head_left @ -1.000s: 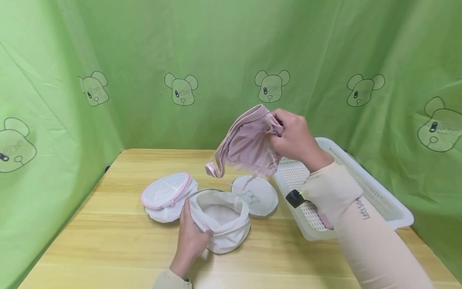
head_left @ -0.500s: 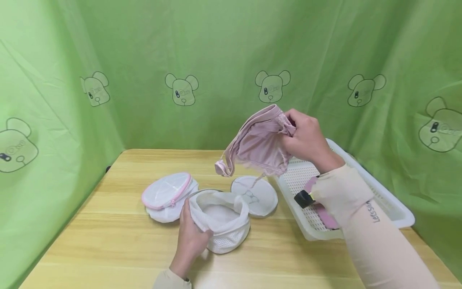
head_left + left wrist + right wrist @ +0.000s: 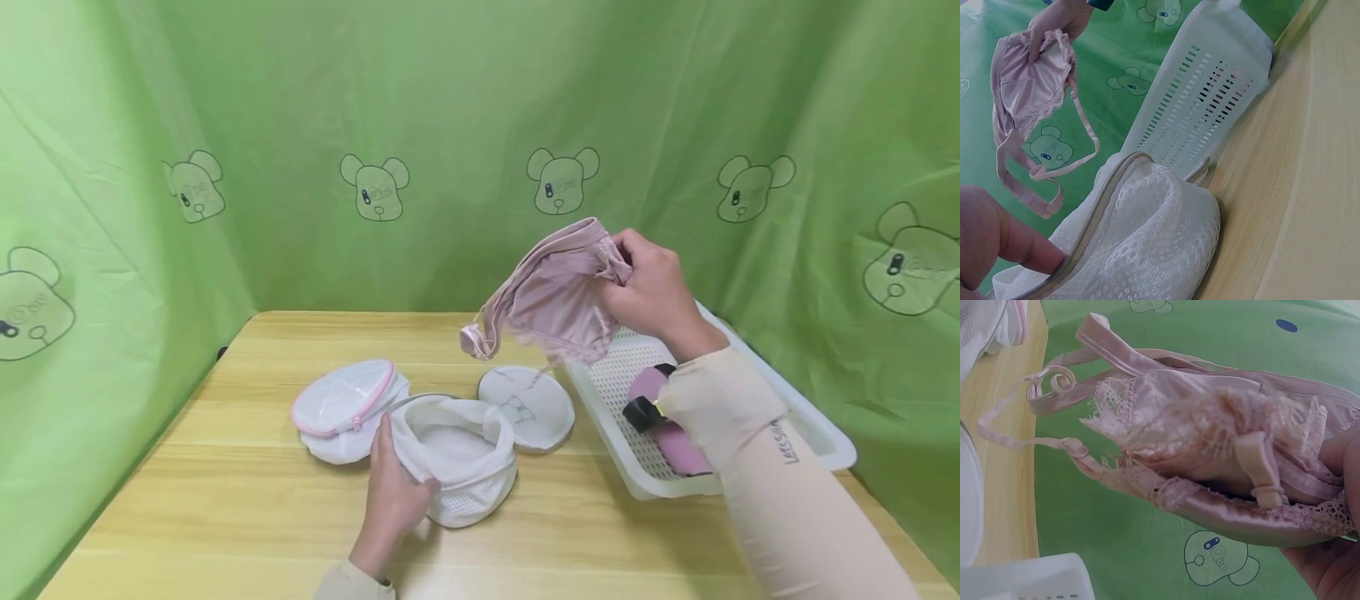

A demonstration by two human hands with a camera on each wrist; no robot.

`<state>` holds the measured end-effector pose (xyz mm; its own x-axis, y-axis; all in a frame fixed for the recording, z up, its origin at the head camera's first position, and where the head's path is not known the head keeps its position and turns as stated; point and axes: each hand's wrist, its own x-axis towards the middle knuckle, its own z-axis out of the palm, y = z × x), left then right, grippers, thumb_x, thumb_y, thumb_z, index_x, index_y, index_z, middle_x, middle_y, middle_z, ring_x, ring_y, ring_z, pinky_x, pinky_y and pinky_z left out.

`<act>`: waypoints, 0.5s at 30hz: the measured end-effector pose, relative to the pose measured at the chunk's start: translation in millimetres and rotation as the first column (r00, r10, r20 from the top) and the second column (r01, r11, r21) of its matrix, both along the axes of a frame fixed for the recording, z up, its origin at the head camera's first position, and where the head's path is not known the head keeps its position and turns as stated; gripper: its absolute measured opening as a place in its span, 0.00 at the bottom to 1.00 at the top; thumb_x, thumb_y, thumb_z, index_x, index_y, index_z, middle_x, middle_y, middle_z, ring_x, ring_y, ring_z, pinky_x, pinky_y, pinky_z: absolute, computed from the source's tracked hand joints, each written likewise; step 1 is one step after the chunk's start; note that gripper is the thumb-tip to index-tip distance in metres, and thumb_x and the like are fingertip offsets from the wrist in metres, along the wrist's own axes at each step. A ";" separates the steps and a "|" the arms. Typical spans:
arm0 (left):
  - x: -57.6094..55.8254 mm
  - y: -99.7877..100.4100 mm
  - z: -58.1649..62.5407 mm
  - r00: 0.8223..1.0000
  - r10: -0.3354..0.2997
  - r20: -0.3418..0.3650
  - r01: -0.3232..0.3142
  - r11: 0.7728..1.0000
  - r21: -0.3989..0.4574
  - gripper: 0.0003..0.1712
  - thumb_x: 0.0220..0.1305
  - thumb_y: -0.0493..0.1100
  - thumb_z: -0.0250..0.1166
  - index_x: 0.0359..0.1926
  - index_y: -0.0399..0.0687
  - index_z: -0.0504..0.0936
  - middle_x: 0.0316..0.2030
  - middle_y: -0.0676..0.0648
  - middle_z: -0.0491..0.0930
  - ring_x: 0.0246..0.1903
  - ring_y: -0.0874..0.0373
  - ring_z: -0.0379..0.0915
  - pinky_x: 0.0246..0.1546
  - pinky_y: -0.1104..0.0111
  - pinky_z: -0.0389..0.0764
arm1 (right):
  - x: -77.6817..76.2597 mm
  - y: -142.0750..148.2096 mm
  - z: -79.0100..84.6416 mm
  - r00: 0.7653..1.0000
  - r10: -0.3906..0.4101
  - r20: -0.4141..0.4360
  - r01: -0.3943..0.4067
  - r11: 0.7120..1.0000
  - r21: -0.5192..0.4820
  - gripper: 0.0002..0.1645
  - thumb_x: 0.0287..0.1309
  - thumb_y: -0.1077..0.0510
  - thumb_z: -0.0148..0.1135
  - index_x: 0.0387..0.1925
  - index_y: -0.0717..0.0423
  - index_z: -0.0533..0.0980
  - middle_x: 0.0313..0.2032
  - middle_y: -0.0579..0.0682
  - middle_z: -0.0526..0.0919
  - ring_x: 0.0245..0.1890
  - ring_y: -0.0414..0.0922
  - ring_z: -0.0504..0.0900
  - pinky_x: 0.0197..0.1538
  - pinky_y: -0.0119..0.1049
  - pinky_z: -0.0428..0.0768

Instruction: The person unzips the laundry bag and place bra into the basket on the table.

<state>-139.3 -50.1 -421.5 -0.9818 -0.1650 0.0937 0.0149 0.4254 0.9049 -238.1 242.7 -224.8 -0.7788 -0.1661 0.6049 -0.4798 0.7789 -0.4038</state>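
In my right hand [image 3: 652, 287] I grip a dusty-pink lace bra [image 3: 562, 292], raised above the far part of the table. Its strap and band hang down to the left, and the right wrist view shows the folded cups and lace trim [image 3: 1172, 437] close up. My left hand [image 3: 401, 492] holds the near left rim of a white mesh laundry bag [image 3: 472, 492], thumb on the front and fingers along the side. The bag stands unzipped, its round lid [image 3: 528, 408] lying folded back on the right. The left wrist view shows a finger on the zip edge [image 3: 1094, 219].
A second white mesh bag [image 3: 345, 408] with a pink zip lies left of the first. At the right stands a white plastic basket [image 3: 637, 483], with a pink and black item [image 3: 678, 446] in it, partly hidden by my sleeve. A green curtain surrounds the wooden table [image 3: 247, 517].
My right hand has shifted to the right with the bra, uncovering more of the pink item in the basket. The left hand and the mesh bag have stayed in place.
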 end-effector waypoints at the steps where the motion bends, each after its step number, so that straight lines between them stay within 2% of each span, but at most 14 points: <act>1: -0.2 -0.1 -0.6 1.000 0.000 -0.001 0.000 1.000 0.002 0.66 0.38 0.25 0.71 0.75 0.37 0.41 0.72 0.31 0.44 0.68 0.31 0.45 0.65 0.43 0.54 | -0.3 1.5 -0.2 1.000 -0.004 0.003 0.004 1.000 -0.001 0.15 0.46 0.68 0.60 0.40 0.62 0.73 0.26 0.53 0.73 0.26 0.48 0.69 0.26 0.38 0.68; 15: -0.1 0.1 -0.9 1.000 0.001 0.002 -0.001 1.000 0.006 0.66 0.38 0.25 0.71 0.75 0.37 0.41 0.72 0.31 0.44 0.68 0.31 0.46 0.65 0.43 0.54 | -0.6 21.8 -3.9 0.998 -0.067 0.015 0.068 0.998 -0.016 0.15 0.47 0.66 0.62 0.40 0.64 0.73 0.25 0.54 0.72 0.24 0.48 0.68 0.21 0.34 0.68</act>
<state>-139.4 -50.0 -422.4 -0.9818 -0.1667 0.0912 0.0129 0.4203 0.9073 -238.7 264.5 -228.7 -0.7965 -0.1030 0.5958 -0.4204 0.8026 -0.4232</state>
